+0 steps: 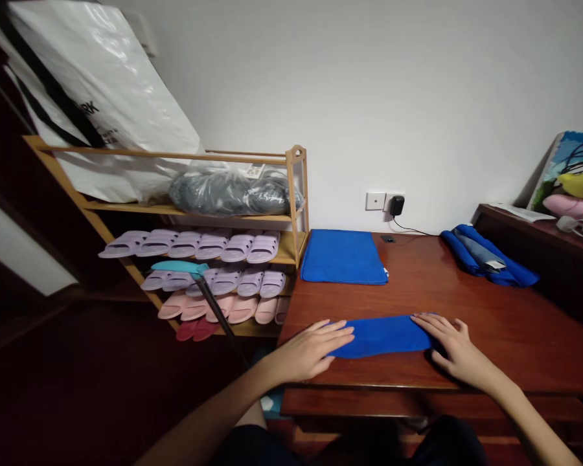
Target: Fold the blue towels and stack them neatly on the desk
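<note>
A long, narrow folded blue cloth [381,337] lies on the wooden desk close to its front edge. On the cloth's left end my left hand [313,348] rests flat, fingers stretched out. My right hand [454,346] presses on the right end, its fingers spread and the thumb apart. Farther back, at the desk's left rear, is a square stack of folded blue cloth [344,257] with a small white tag at its corner. Rolled blue cloths [488,255] lie at the back right, one with a pale label.
Left of the desk [418,294] stands a wooden rack [296,194] with several slippers [240,247], a plastic-wrapped bundle [233,191] and a big white bag [111,84]. A black adapter [396,206] is plugged into the wall. A raised shelf [515,220] bounds the right side.
</note>
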`<state>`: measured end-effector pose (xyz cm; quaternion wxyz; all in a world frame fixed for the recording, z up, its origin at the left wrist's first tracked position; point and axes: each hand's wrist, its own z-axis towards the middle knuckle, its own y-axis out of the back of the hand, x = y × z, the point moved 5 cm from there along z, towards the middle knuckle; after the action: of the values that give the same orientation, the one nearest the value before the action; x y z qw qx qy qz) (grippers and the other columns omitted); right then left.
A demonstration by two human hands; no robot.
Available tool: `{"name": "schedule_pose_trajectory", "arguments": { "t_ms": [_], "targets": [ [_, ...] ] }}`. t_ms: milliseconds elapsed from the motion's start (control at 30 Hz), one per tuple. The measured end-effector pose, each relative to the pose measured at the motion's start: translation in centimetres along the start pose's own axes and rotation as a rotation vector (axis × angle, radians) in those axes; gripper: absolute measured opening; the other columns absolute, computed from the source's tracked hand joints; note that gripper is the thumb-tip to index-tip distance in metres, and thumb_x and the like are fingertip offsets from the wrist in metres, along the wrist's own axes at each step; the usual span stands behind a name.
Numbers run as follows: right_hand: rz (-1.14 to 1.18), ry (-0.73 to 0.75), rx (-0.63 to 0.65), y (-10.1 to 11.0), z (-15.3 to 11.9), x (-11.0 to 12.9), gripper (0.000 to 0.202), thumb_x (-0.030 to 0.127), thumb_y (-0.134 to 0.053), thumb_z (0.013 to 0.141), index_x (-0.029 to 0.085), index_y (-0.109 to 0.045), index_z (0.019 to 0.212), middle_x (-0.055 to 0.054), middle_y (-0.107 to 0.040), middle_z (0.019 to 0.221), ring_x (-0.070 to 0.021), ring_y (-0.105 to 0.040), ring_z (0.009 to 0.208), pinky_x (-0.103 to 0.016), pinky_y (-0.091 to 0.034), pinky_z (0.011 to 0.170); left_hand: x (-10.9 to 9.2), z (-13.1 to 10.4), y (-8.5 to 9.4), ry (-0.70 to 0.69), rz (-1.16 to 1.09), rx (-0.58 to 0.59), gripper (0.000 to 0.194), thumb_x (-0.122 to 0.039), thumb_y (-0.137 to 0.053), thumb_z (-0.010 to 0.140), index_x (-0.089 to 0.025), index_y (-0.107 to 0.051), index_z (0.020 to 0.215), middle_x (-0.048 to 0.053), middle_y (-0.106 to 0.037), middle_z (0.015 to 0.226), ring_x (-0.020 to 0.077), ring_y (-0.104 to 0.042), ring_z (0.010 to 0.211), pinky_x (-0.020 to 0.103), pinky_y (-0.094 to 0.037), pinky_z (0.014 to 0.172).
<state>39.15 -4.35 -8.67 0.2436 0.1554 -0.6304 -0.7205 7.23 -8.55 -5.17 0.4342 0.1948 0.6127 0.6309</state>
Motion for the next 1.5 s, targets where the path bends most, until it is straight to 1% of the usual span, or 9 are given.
{"name": "schedule_pose_trajectory", "arguments": {
  "t_ms": [200,367,600,833,933,1067,1200,1333,1500],
  "targets": [
    [-0.071,0.099,-0.128,-0.7,-3.0,1.8,0.054,0.032,-0.046,0.088,0.03,-0.037,0.141,-0.008,-0.046,0.141,-0.0217,-0.046,0.127,-0.046,-0.034,0.1,2.2,-3.2,1.1,0.061,-0.047,-0.045,0.055,-0.012,-0.048,0.091,-0.033,-0.04,0.141,-0.004,-0.046,0.142,0.0165,-0.036,0.135,0.04,-0.026,0.115],
    [-0.103,0.205,-0.292,-0.8,-4.7,4.8,0.066,0.025,-0.054,0.086,0.025,-0.028,0.146,-0.007,-0.053,0.134,-0.0183,-0.051,0.119,-0.034,-0.04,0.096,3.8,-4.6,0.9,0.072,0.053,-0.108,0.045,-0.015,-0.043,0.096,-0.029,-0.046,0.138,-0.001,-0.047,0.141,0.0171,-0.039,0.134,0.039,-0.028,0.114],
    [-0.135,0.264,-0.385,-1.8,-6.4,8.6,0.071,0.027,-0.061,0.081,0.019,-0.032,0.145,-0.009,-0.058,0.128,-0.023,-0.057,0.109,-0.037,-0.042,0.093,5.5,-1.6,1.2,0.073,0.311,-0.076,0.055,-0.001,-0.035,0.092,-0.025,-0.041,0.141,0.006,-0.044,0.144,0.0216,-0.043,0.13,0.038,-0.037,0.104],
    [-0.209,0.206,-0.517,-1.6,-7.0,8.5,0.057,0.025,-0.059,0.083,0.023,-0.044,0.138,-0.009,-0.057,0.13,-0.0239,-0.056,0.113,-0.038,-0.04,0.092,6.2,1.0,2.0,-0.009,0.362,-0.056,0.049,-0.005,-0.041,0.088,-0.02,-0.046,0.134,0.01,-0.052,0.135,0.0234,-0.048,0.122,0.037,-0.036,0.1],
    [-0.267,0.232,-0.461,-1.7,-7.0,9.0,0.054,0.022,-0.056,0.084,0.027,-0.046,0.137,-0.008,-0.056,0.132,-0.0256,-0.055,0.115,-0.041,-0.038,0.093,6.0,0.7,2.1,-0.051,0.457,-0.058,0.036,-0.006,-0.04,0.09,-0.018,-0.055,0.121,0.011,-0.057,0.124,0.0247,-0.05,0.115,0.038,-0.037,0.096],
    [-0.2,0.236,-0.382,-2.0,-7.1,9.4,0.056,0.016,-0.044,0.089,0.025,-0.037,0.144,-0.008,-0.057,0.13,-0.0249,-0.056,0.112,-0.041,-0.041,0.092,6.1,0.9,2.1,-0.092,0.569,-0.059,0.029,-0.01,-0.036,0.096,-0.017,-0.057,0.115,0.012,-0.06,0.114,0.0242,-0.054,0.104,0.038,-0.039,0.09],
    [-0.078,0.221,-0.443,-1.8,-7.4,10.4,0.06,0.022,-0.044,0.09,0.021,-0.029,0.148,-0.007,-0.061,0.125,-0.0239,-0.06,0.105,-0.036,-0.048,0.087,6.7,3.9,2.8,-0.133,0.583,-0.082,0.03,-0.009,-0.033,0.097,-0.02,-0.059,0.108,0.01,-0.06,0.106,0.0219,-0.054,0.101,0.036,-0.037,0.092],
    [-0.003,0.168,-0.552,-1.2,-7.0,13.3,0.063,0.017,-0.043,0.09,0.023,-0.023,0.15,-0.006,-0.065,0.117,-0.0237,-0.064,0.1,-0.037,-0.052,0.083,7.1,9.9,3.9,-0.165,0.574,-0.123,0.032,-0.009,-0.031,0.097,-0.02,-0.06,0.104,0.01,-0.061,0.101,0.0223,-0.052,0.102,0.04,-0.031,0.098],
    [0.181,0.049,-0.619,-0.4,-5.1,16.0,0.062,0.017,-0.044,0.09,0.027,-0.025,0.149,-0.006,-0.066,0.113,-0.0216,-0.066,0.096,-0.034,-0.056,0.076,7.3,16.1,2.0,-0.195,0.497,-0.102,0.028,-0.009,-0.036,0.096,-0.02,-0.061,0.1,0.009,-0.062,0.101,0.0213,-0.054,0.1,0.04,-0.028,0.098]
  ]
}}
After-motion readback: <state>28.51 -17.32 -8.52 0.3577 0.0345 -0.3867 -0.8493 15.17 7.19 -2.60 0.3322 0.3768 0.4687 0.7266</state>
